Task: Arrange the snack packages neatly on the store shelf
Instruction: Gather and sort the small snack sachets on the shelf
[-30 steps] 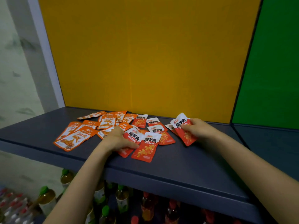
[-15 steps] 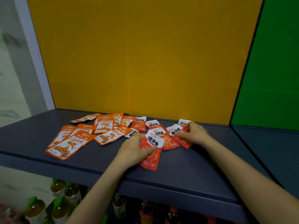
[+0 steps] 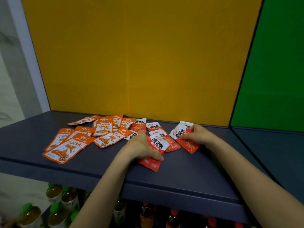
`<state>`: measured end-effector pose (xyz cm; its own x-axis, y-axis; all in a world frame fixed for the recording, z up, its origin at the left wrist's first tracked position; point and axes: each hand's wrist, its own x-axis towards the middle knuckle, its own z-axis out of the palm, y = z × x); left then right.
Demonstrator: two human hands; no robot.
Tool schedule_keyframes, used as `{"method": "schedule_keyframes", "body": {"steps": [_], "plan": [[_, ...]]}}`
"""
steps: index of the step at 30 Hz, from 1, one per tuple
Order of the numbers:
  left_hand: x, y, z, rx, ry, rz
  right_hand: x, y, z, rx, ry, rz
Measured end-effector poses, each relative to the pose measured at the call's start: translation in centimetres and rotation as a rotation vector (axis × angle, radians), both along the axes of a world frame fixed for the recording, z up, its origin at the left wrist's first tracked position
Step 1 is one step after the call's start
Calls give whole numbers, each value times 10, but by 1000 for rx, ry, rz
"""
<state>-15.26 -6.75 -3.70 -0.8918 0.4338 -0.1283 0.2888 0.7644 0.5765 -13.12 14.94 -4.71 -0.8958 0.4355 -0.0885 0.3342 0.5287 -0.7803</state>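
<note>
Several orange snack packets (image 3: 69, 146) lie scattered over the left half of the dark grey shelf (image 3: 189, 175). Red-and-white snack packets (image 3: 166, 139) are bunched at the middle. My left hand (image 3: 141, 146) lies on a small stack of red packets (image 3: 156, 146), thumb along their front edge, fingers curled over them. My right hand (image 3: 197, 134) grips a red packet (image 3: 184, 136) at its right edge, with another white-topped packet tucked behind it. Both packets rest low on the shelf.
A yellow back panel (image 3: 139, 55) closes the shelf behind; a green panel (image 3: 276, 71) and another shelf section stand to the right. A grey-white post (image 3: 28, 63) borders the left. Bottled drinks (image 3: 54, 195) with green and red caps stand on the lower shelf.
My left hand slid the red stack slightly right and toward the front. My right hand set its red packet down onto the shelf among the others and keeps hold of it.
</note>
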Motion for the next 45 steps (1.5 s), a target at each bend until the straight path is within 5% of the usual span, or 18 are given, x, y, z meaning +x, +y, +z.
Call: {"method": "schedule_keyframes", "body": {"steps": [6,10,13,22,28,36,45], "plan": [[-3,-6,-11,167,-29,38,10,2,2,-81,60,17],[-7,0,-15,491,-25,115,12,16,-2,-223,236,-125],[-16,20,-13,549,53,168,13,25,-2,-256,322,-220],[-25,55,-16,-148,294,120,-6,34,-15,-296,343,-313],[-26,63,-9,-247,276,106,-41,42,-25,-216,269,-357],[-41,63,-8,115,187,96,-41,14,-13,115,44,-413],[-53,66,-5,455,22,77,-49,13,-7,182,52,-350]]}}
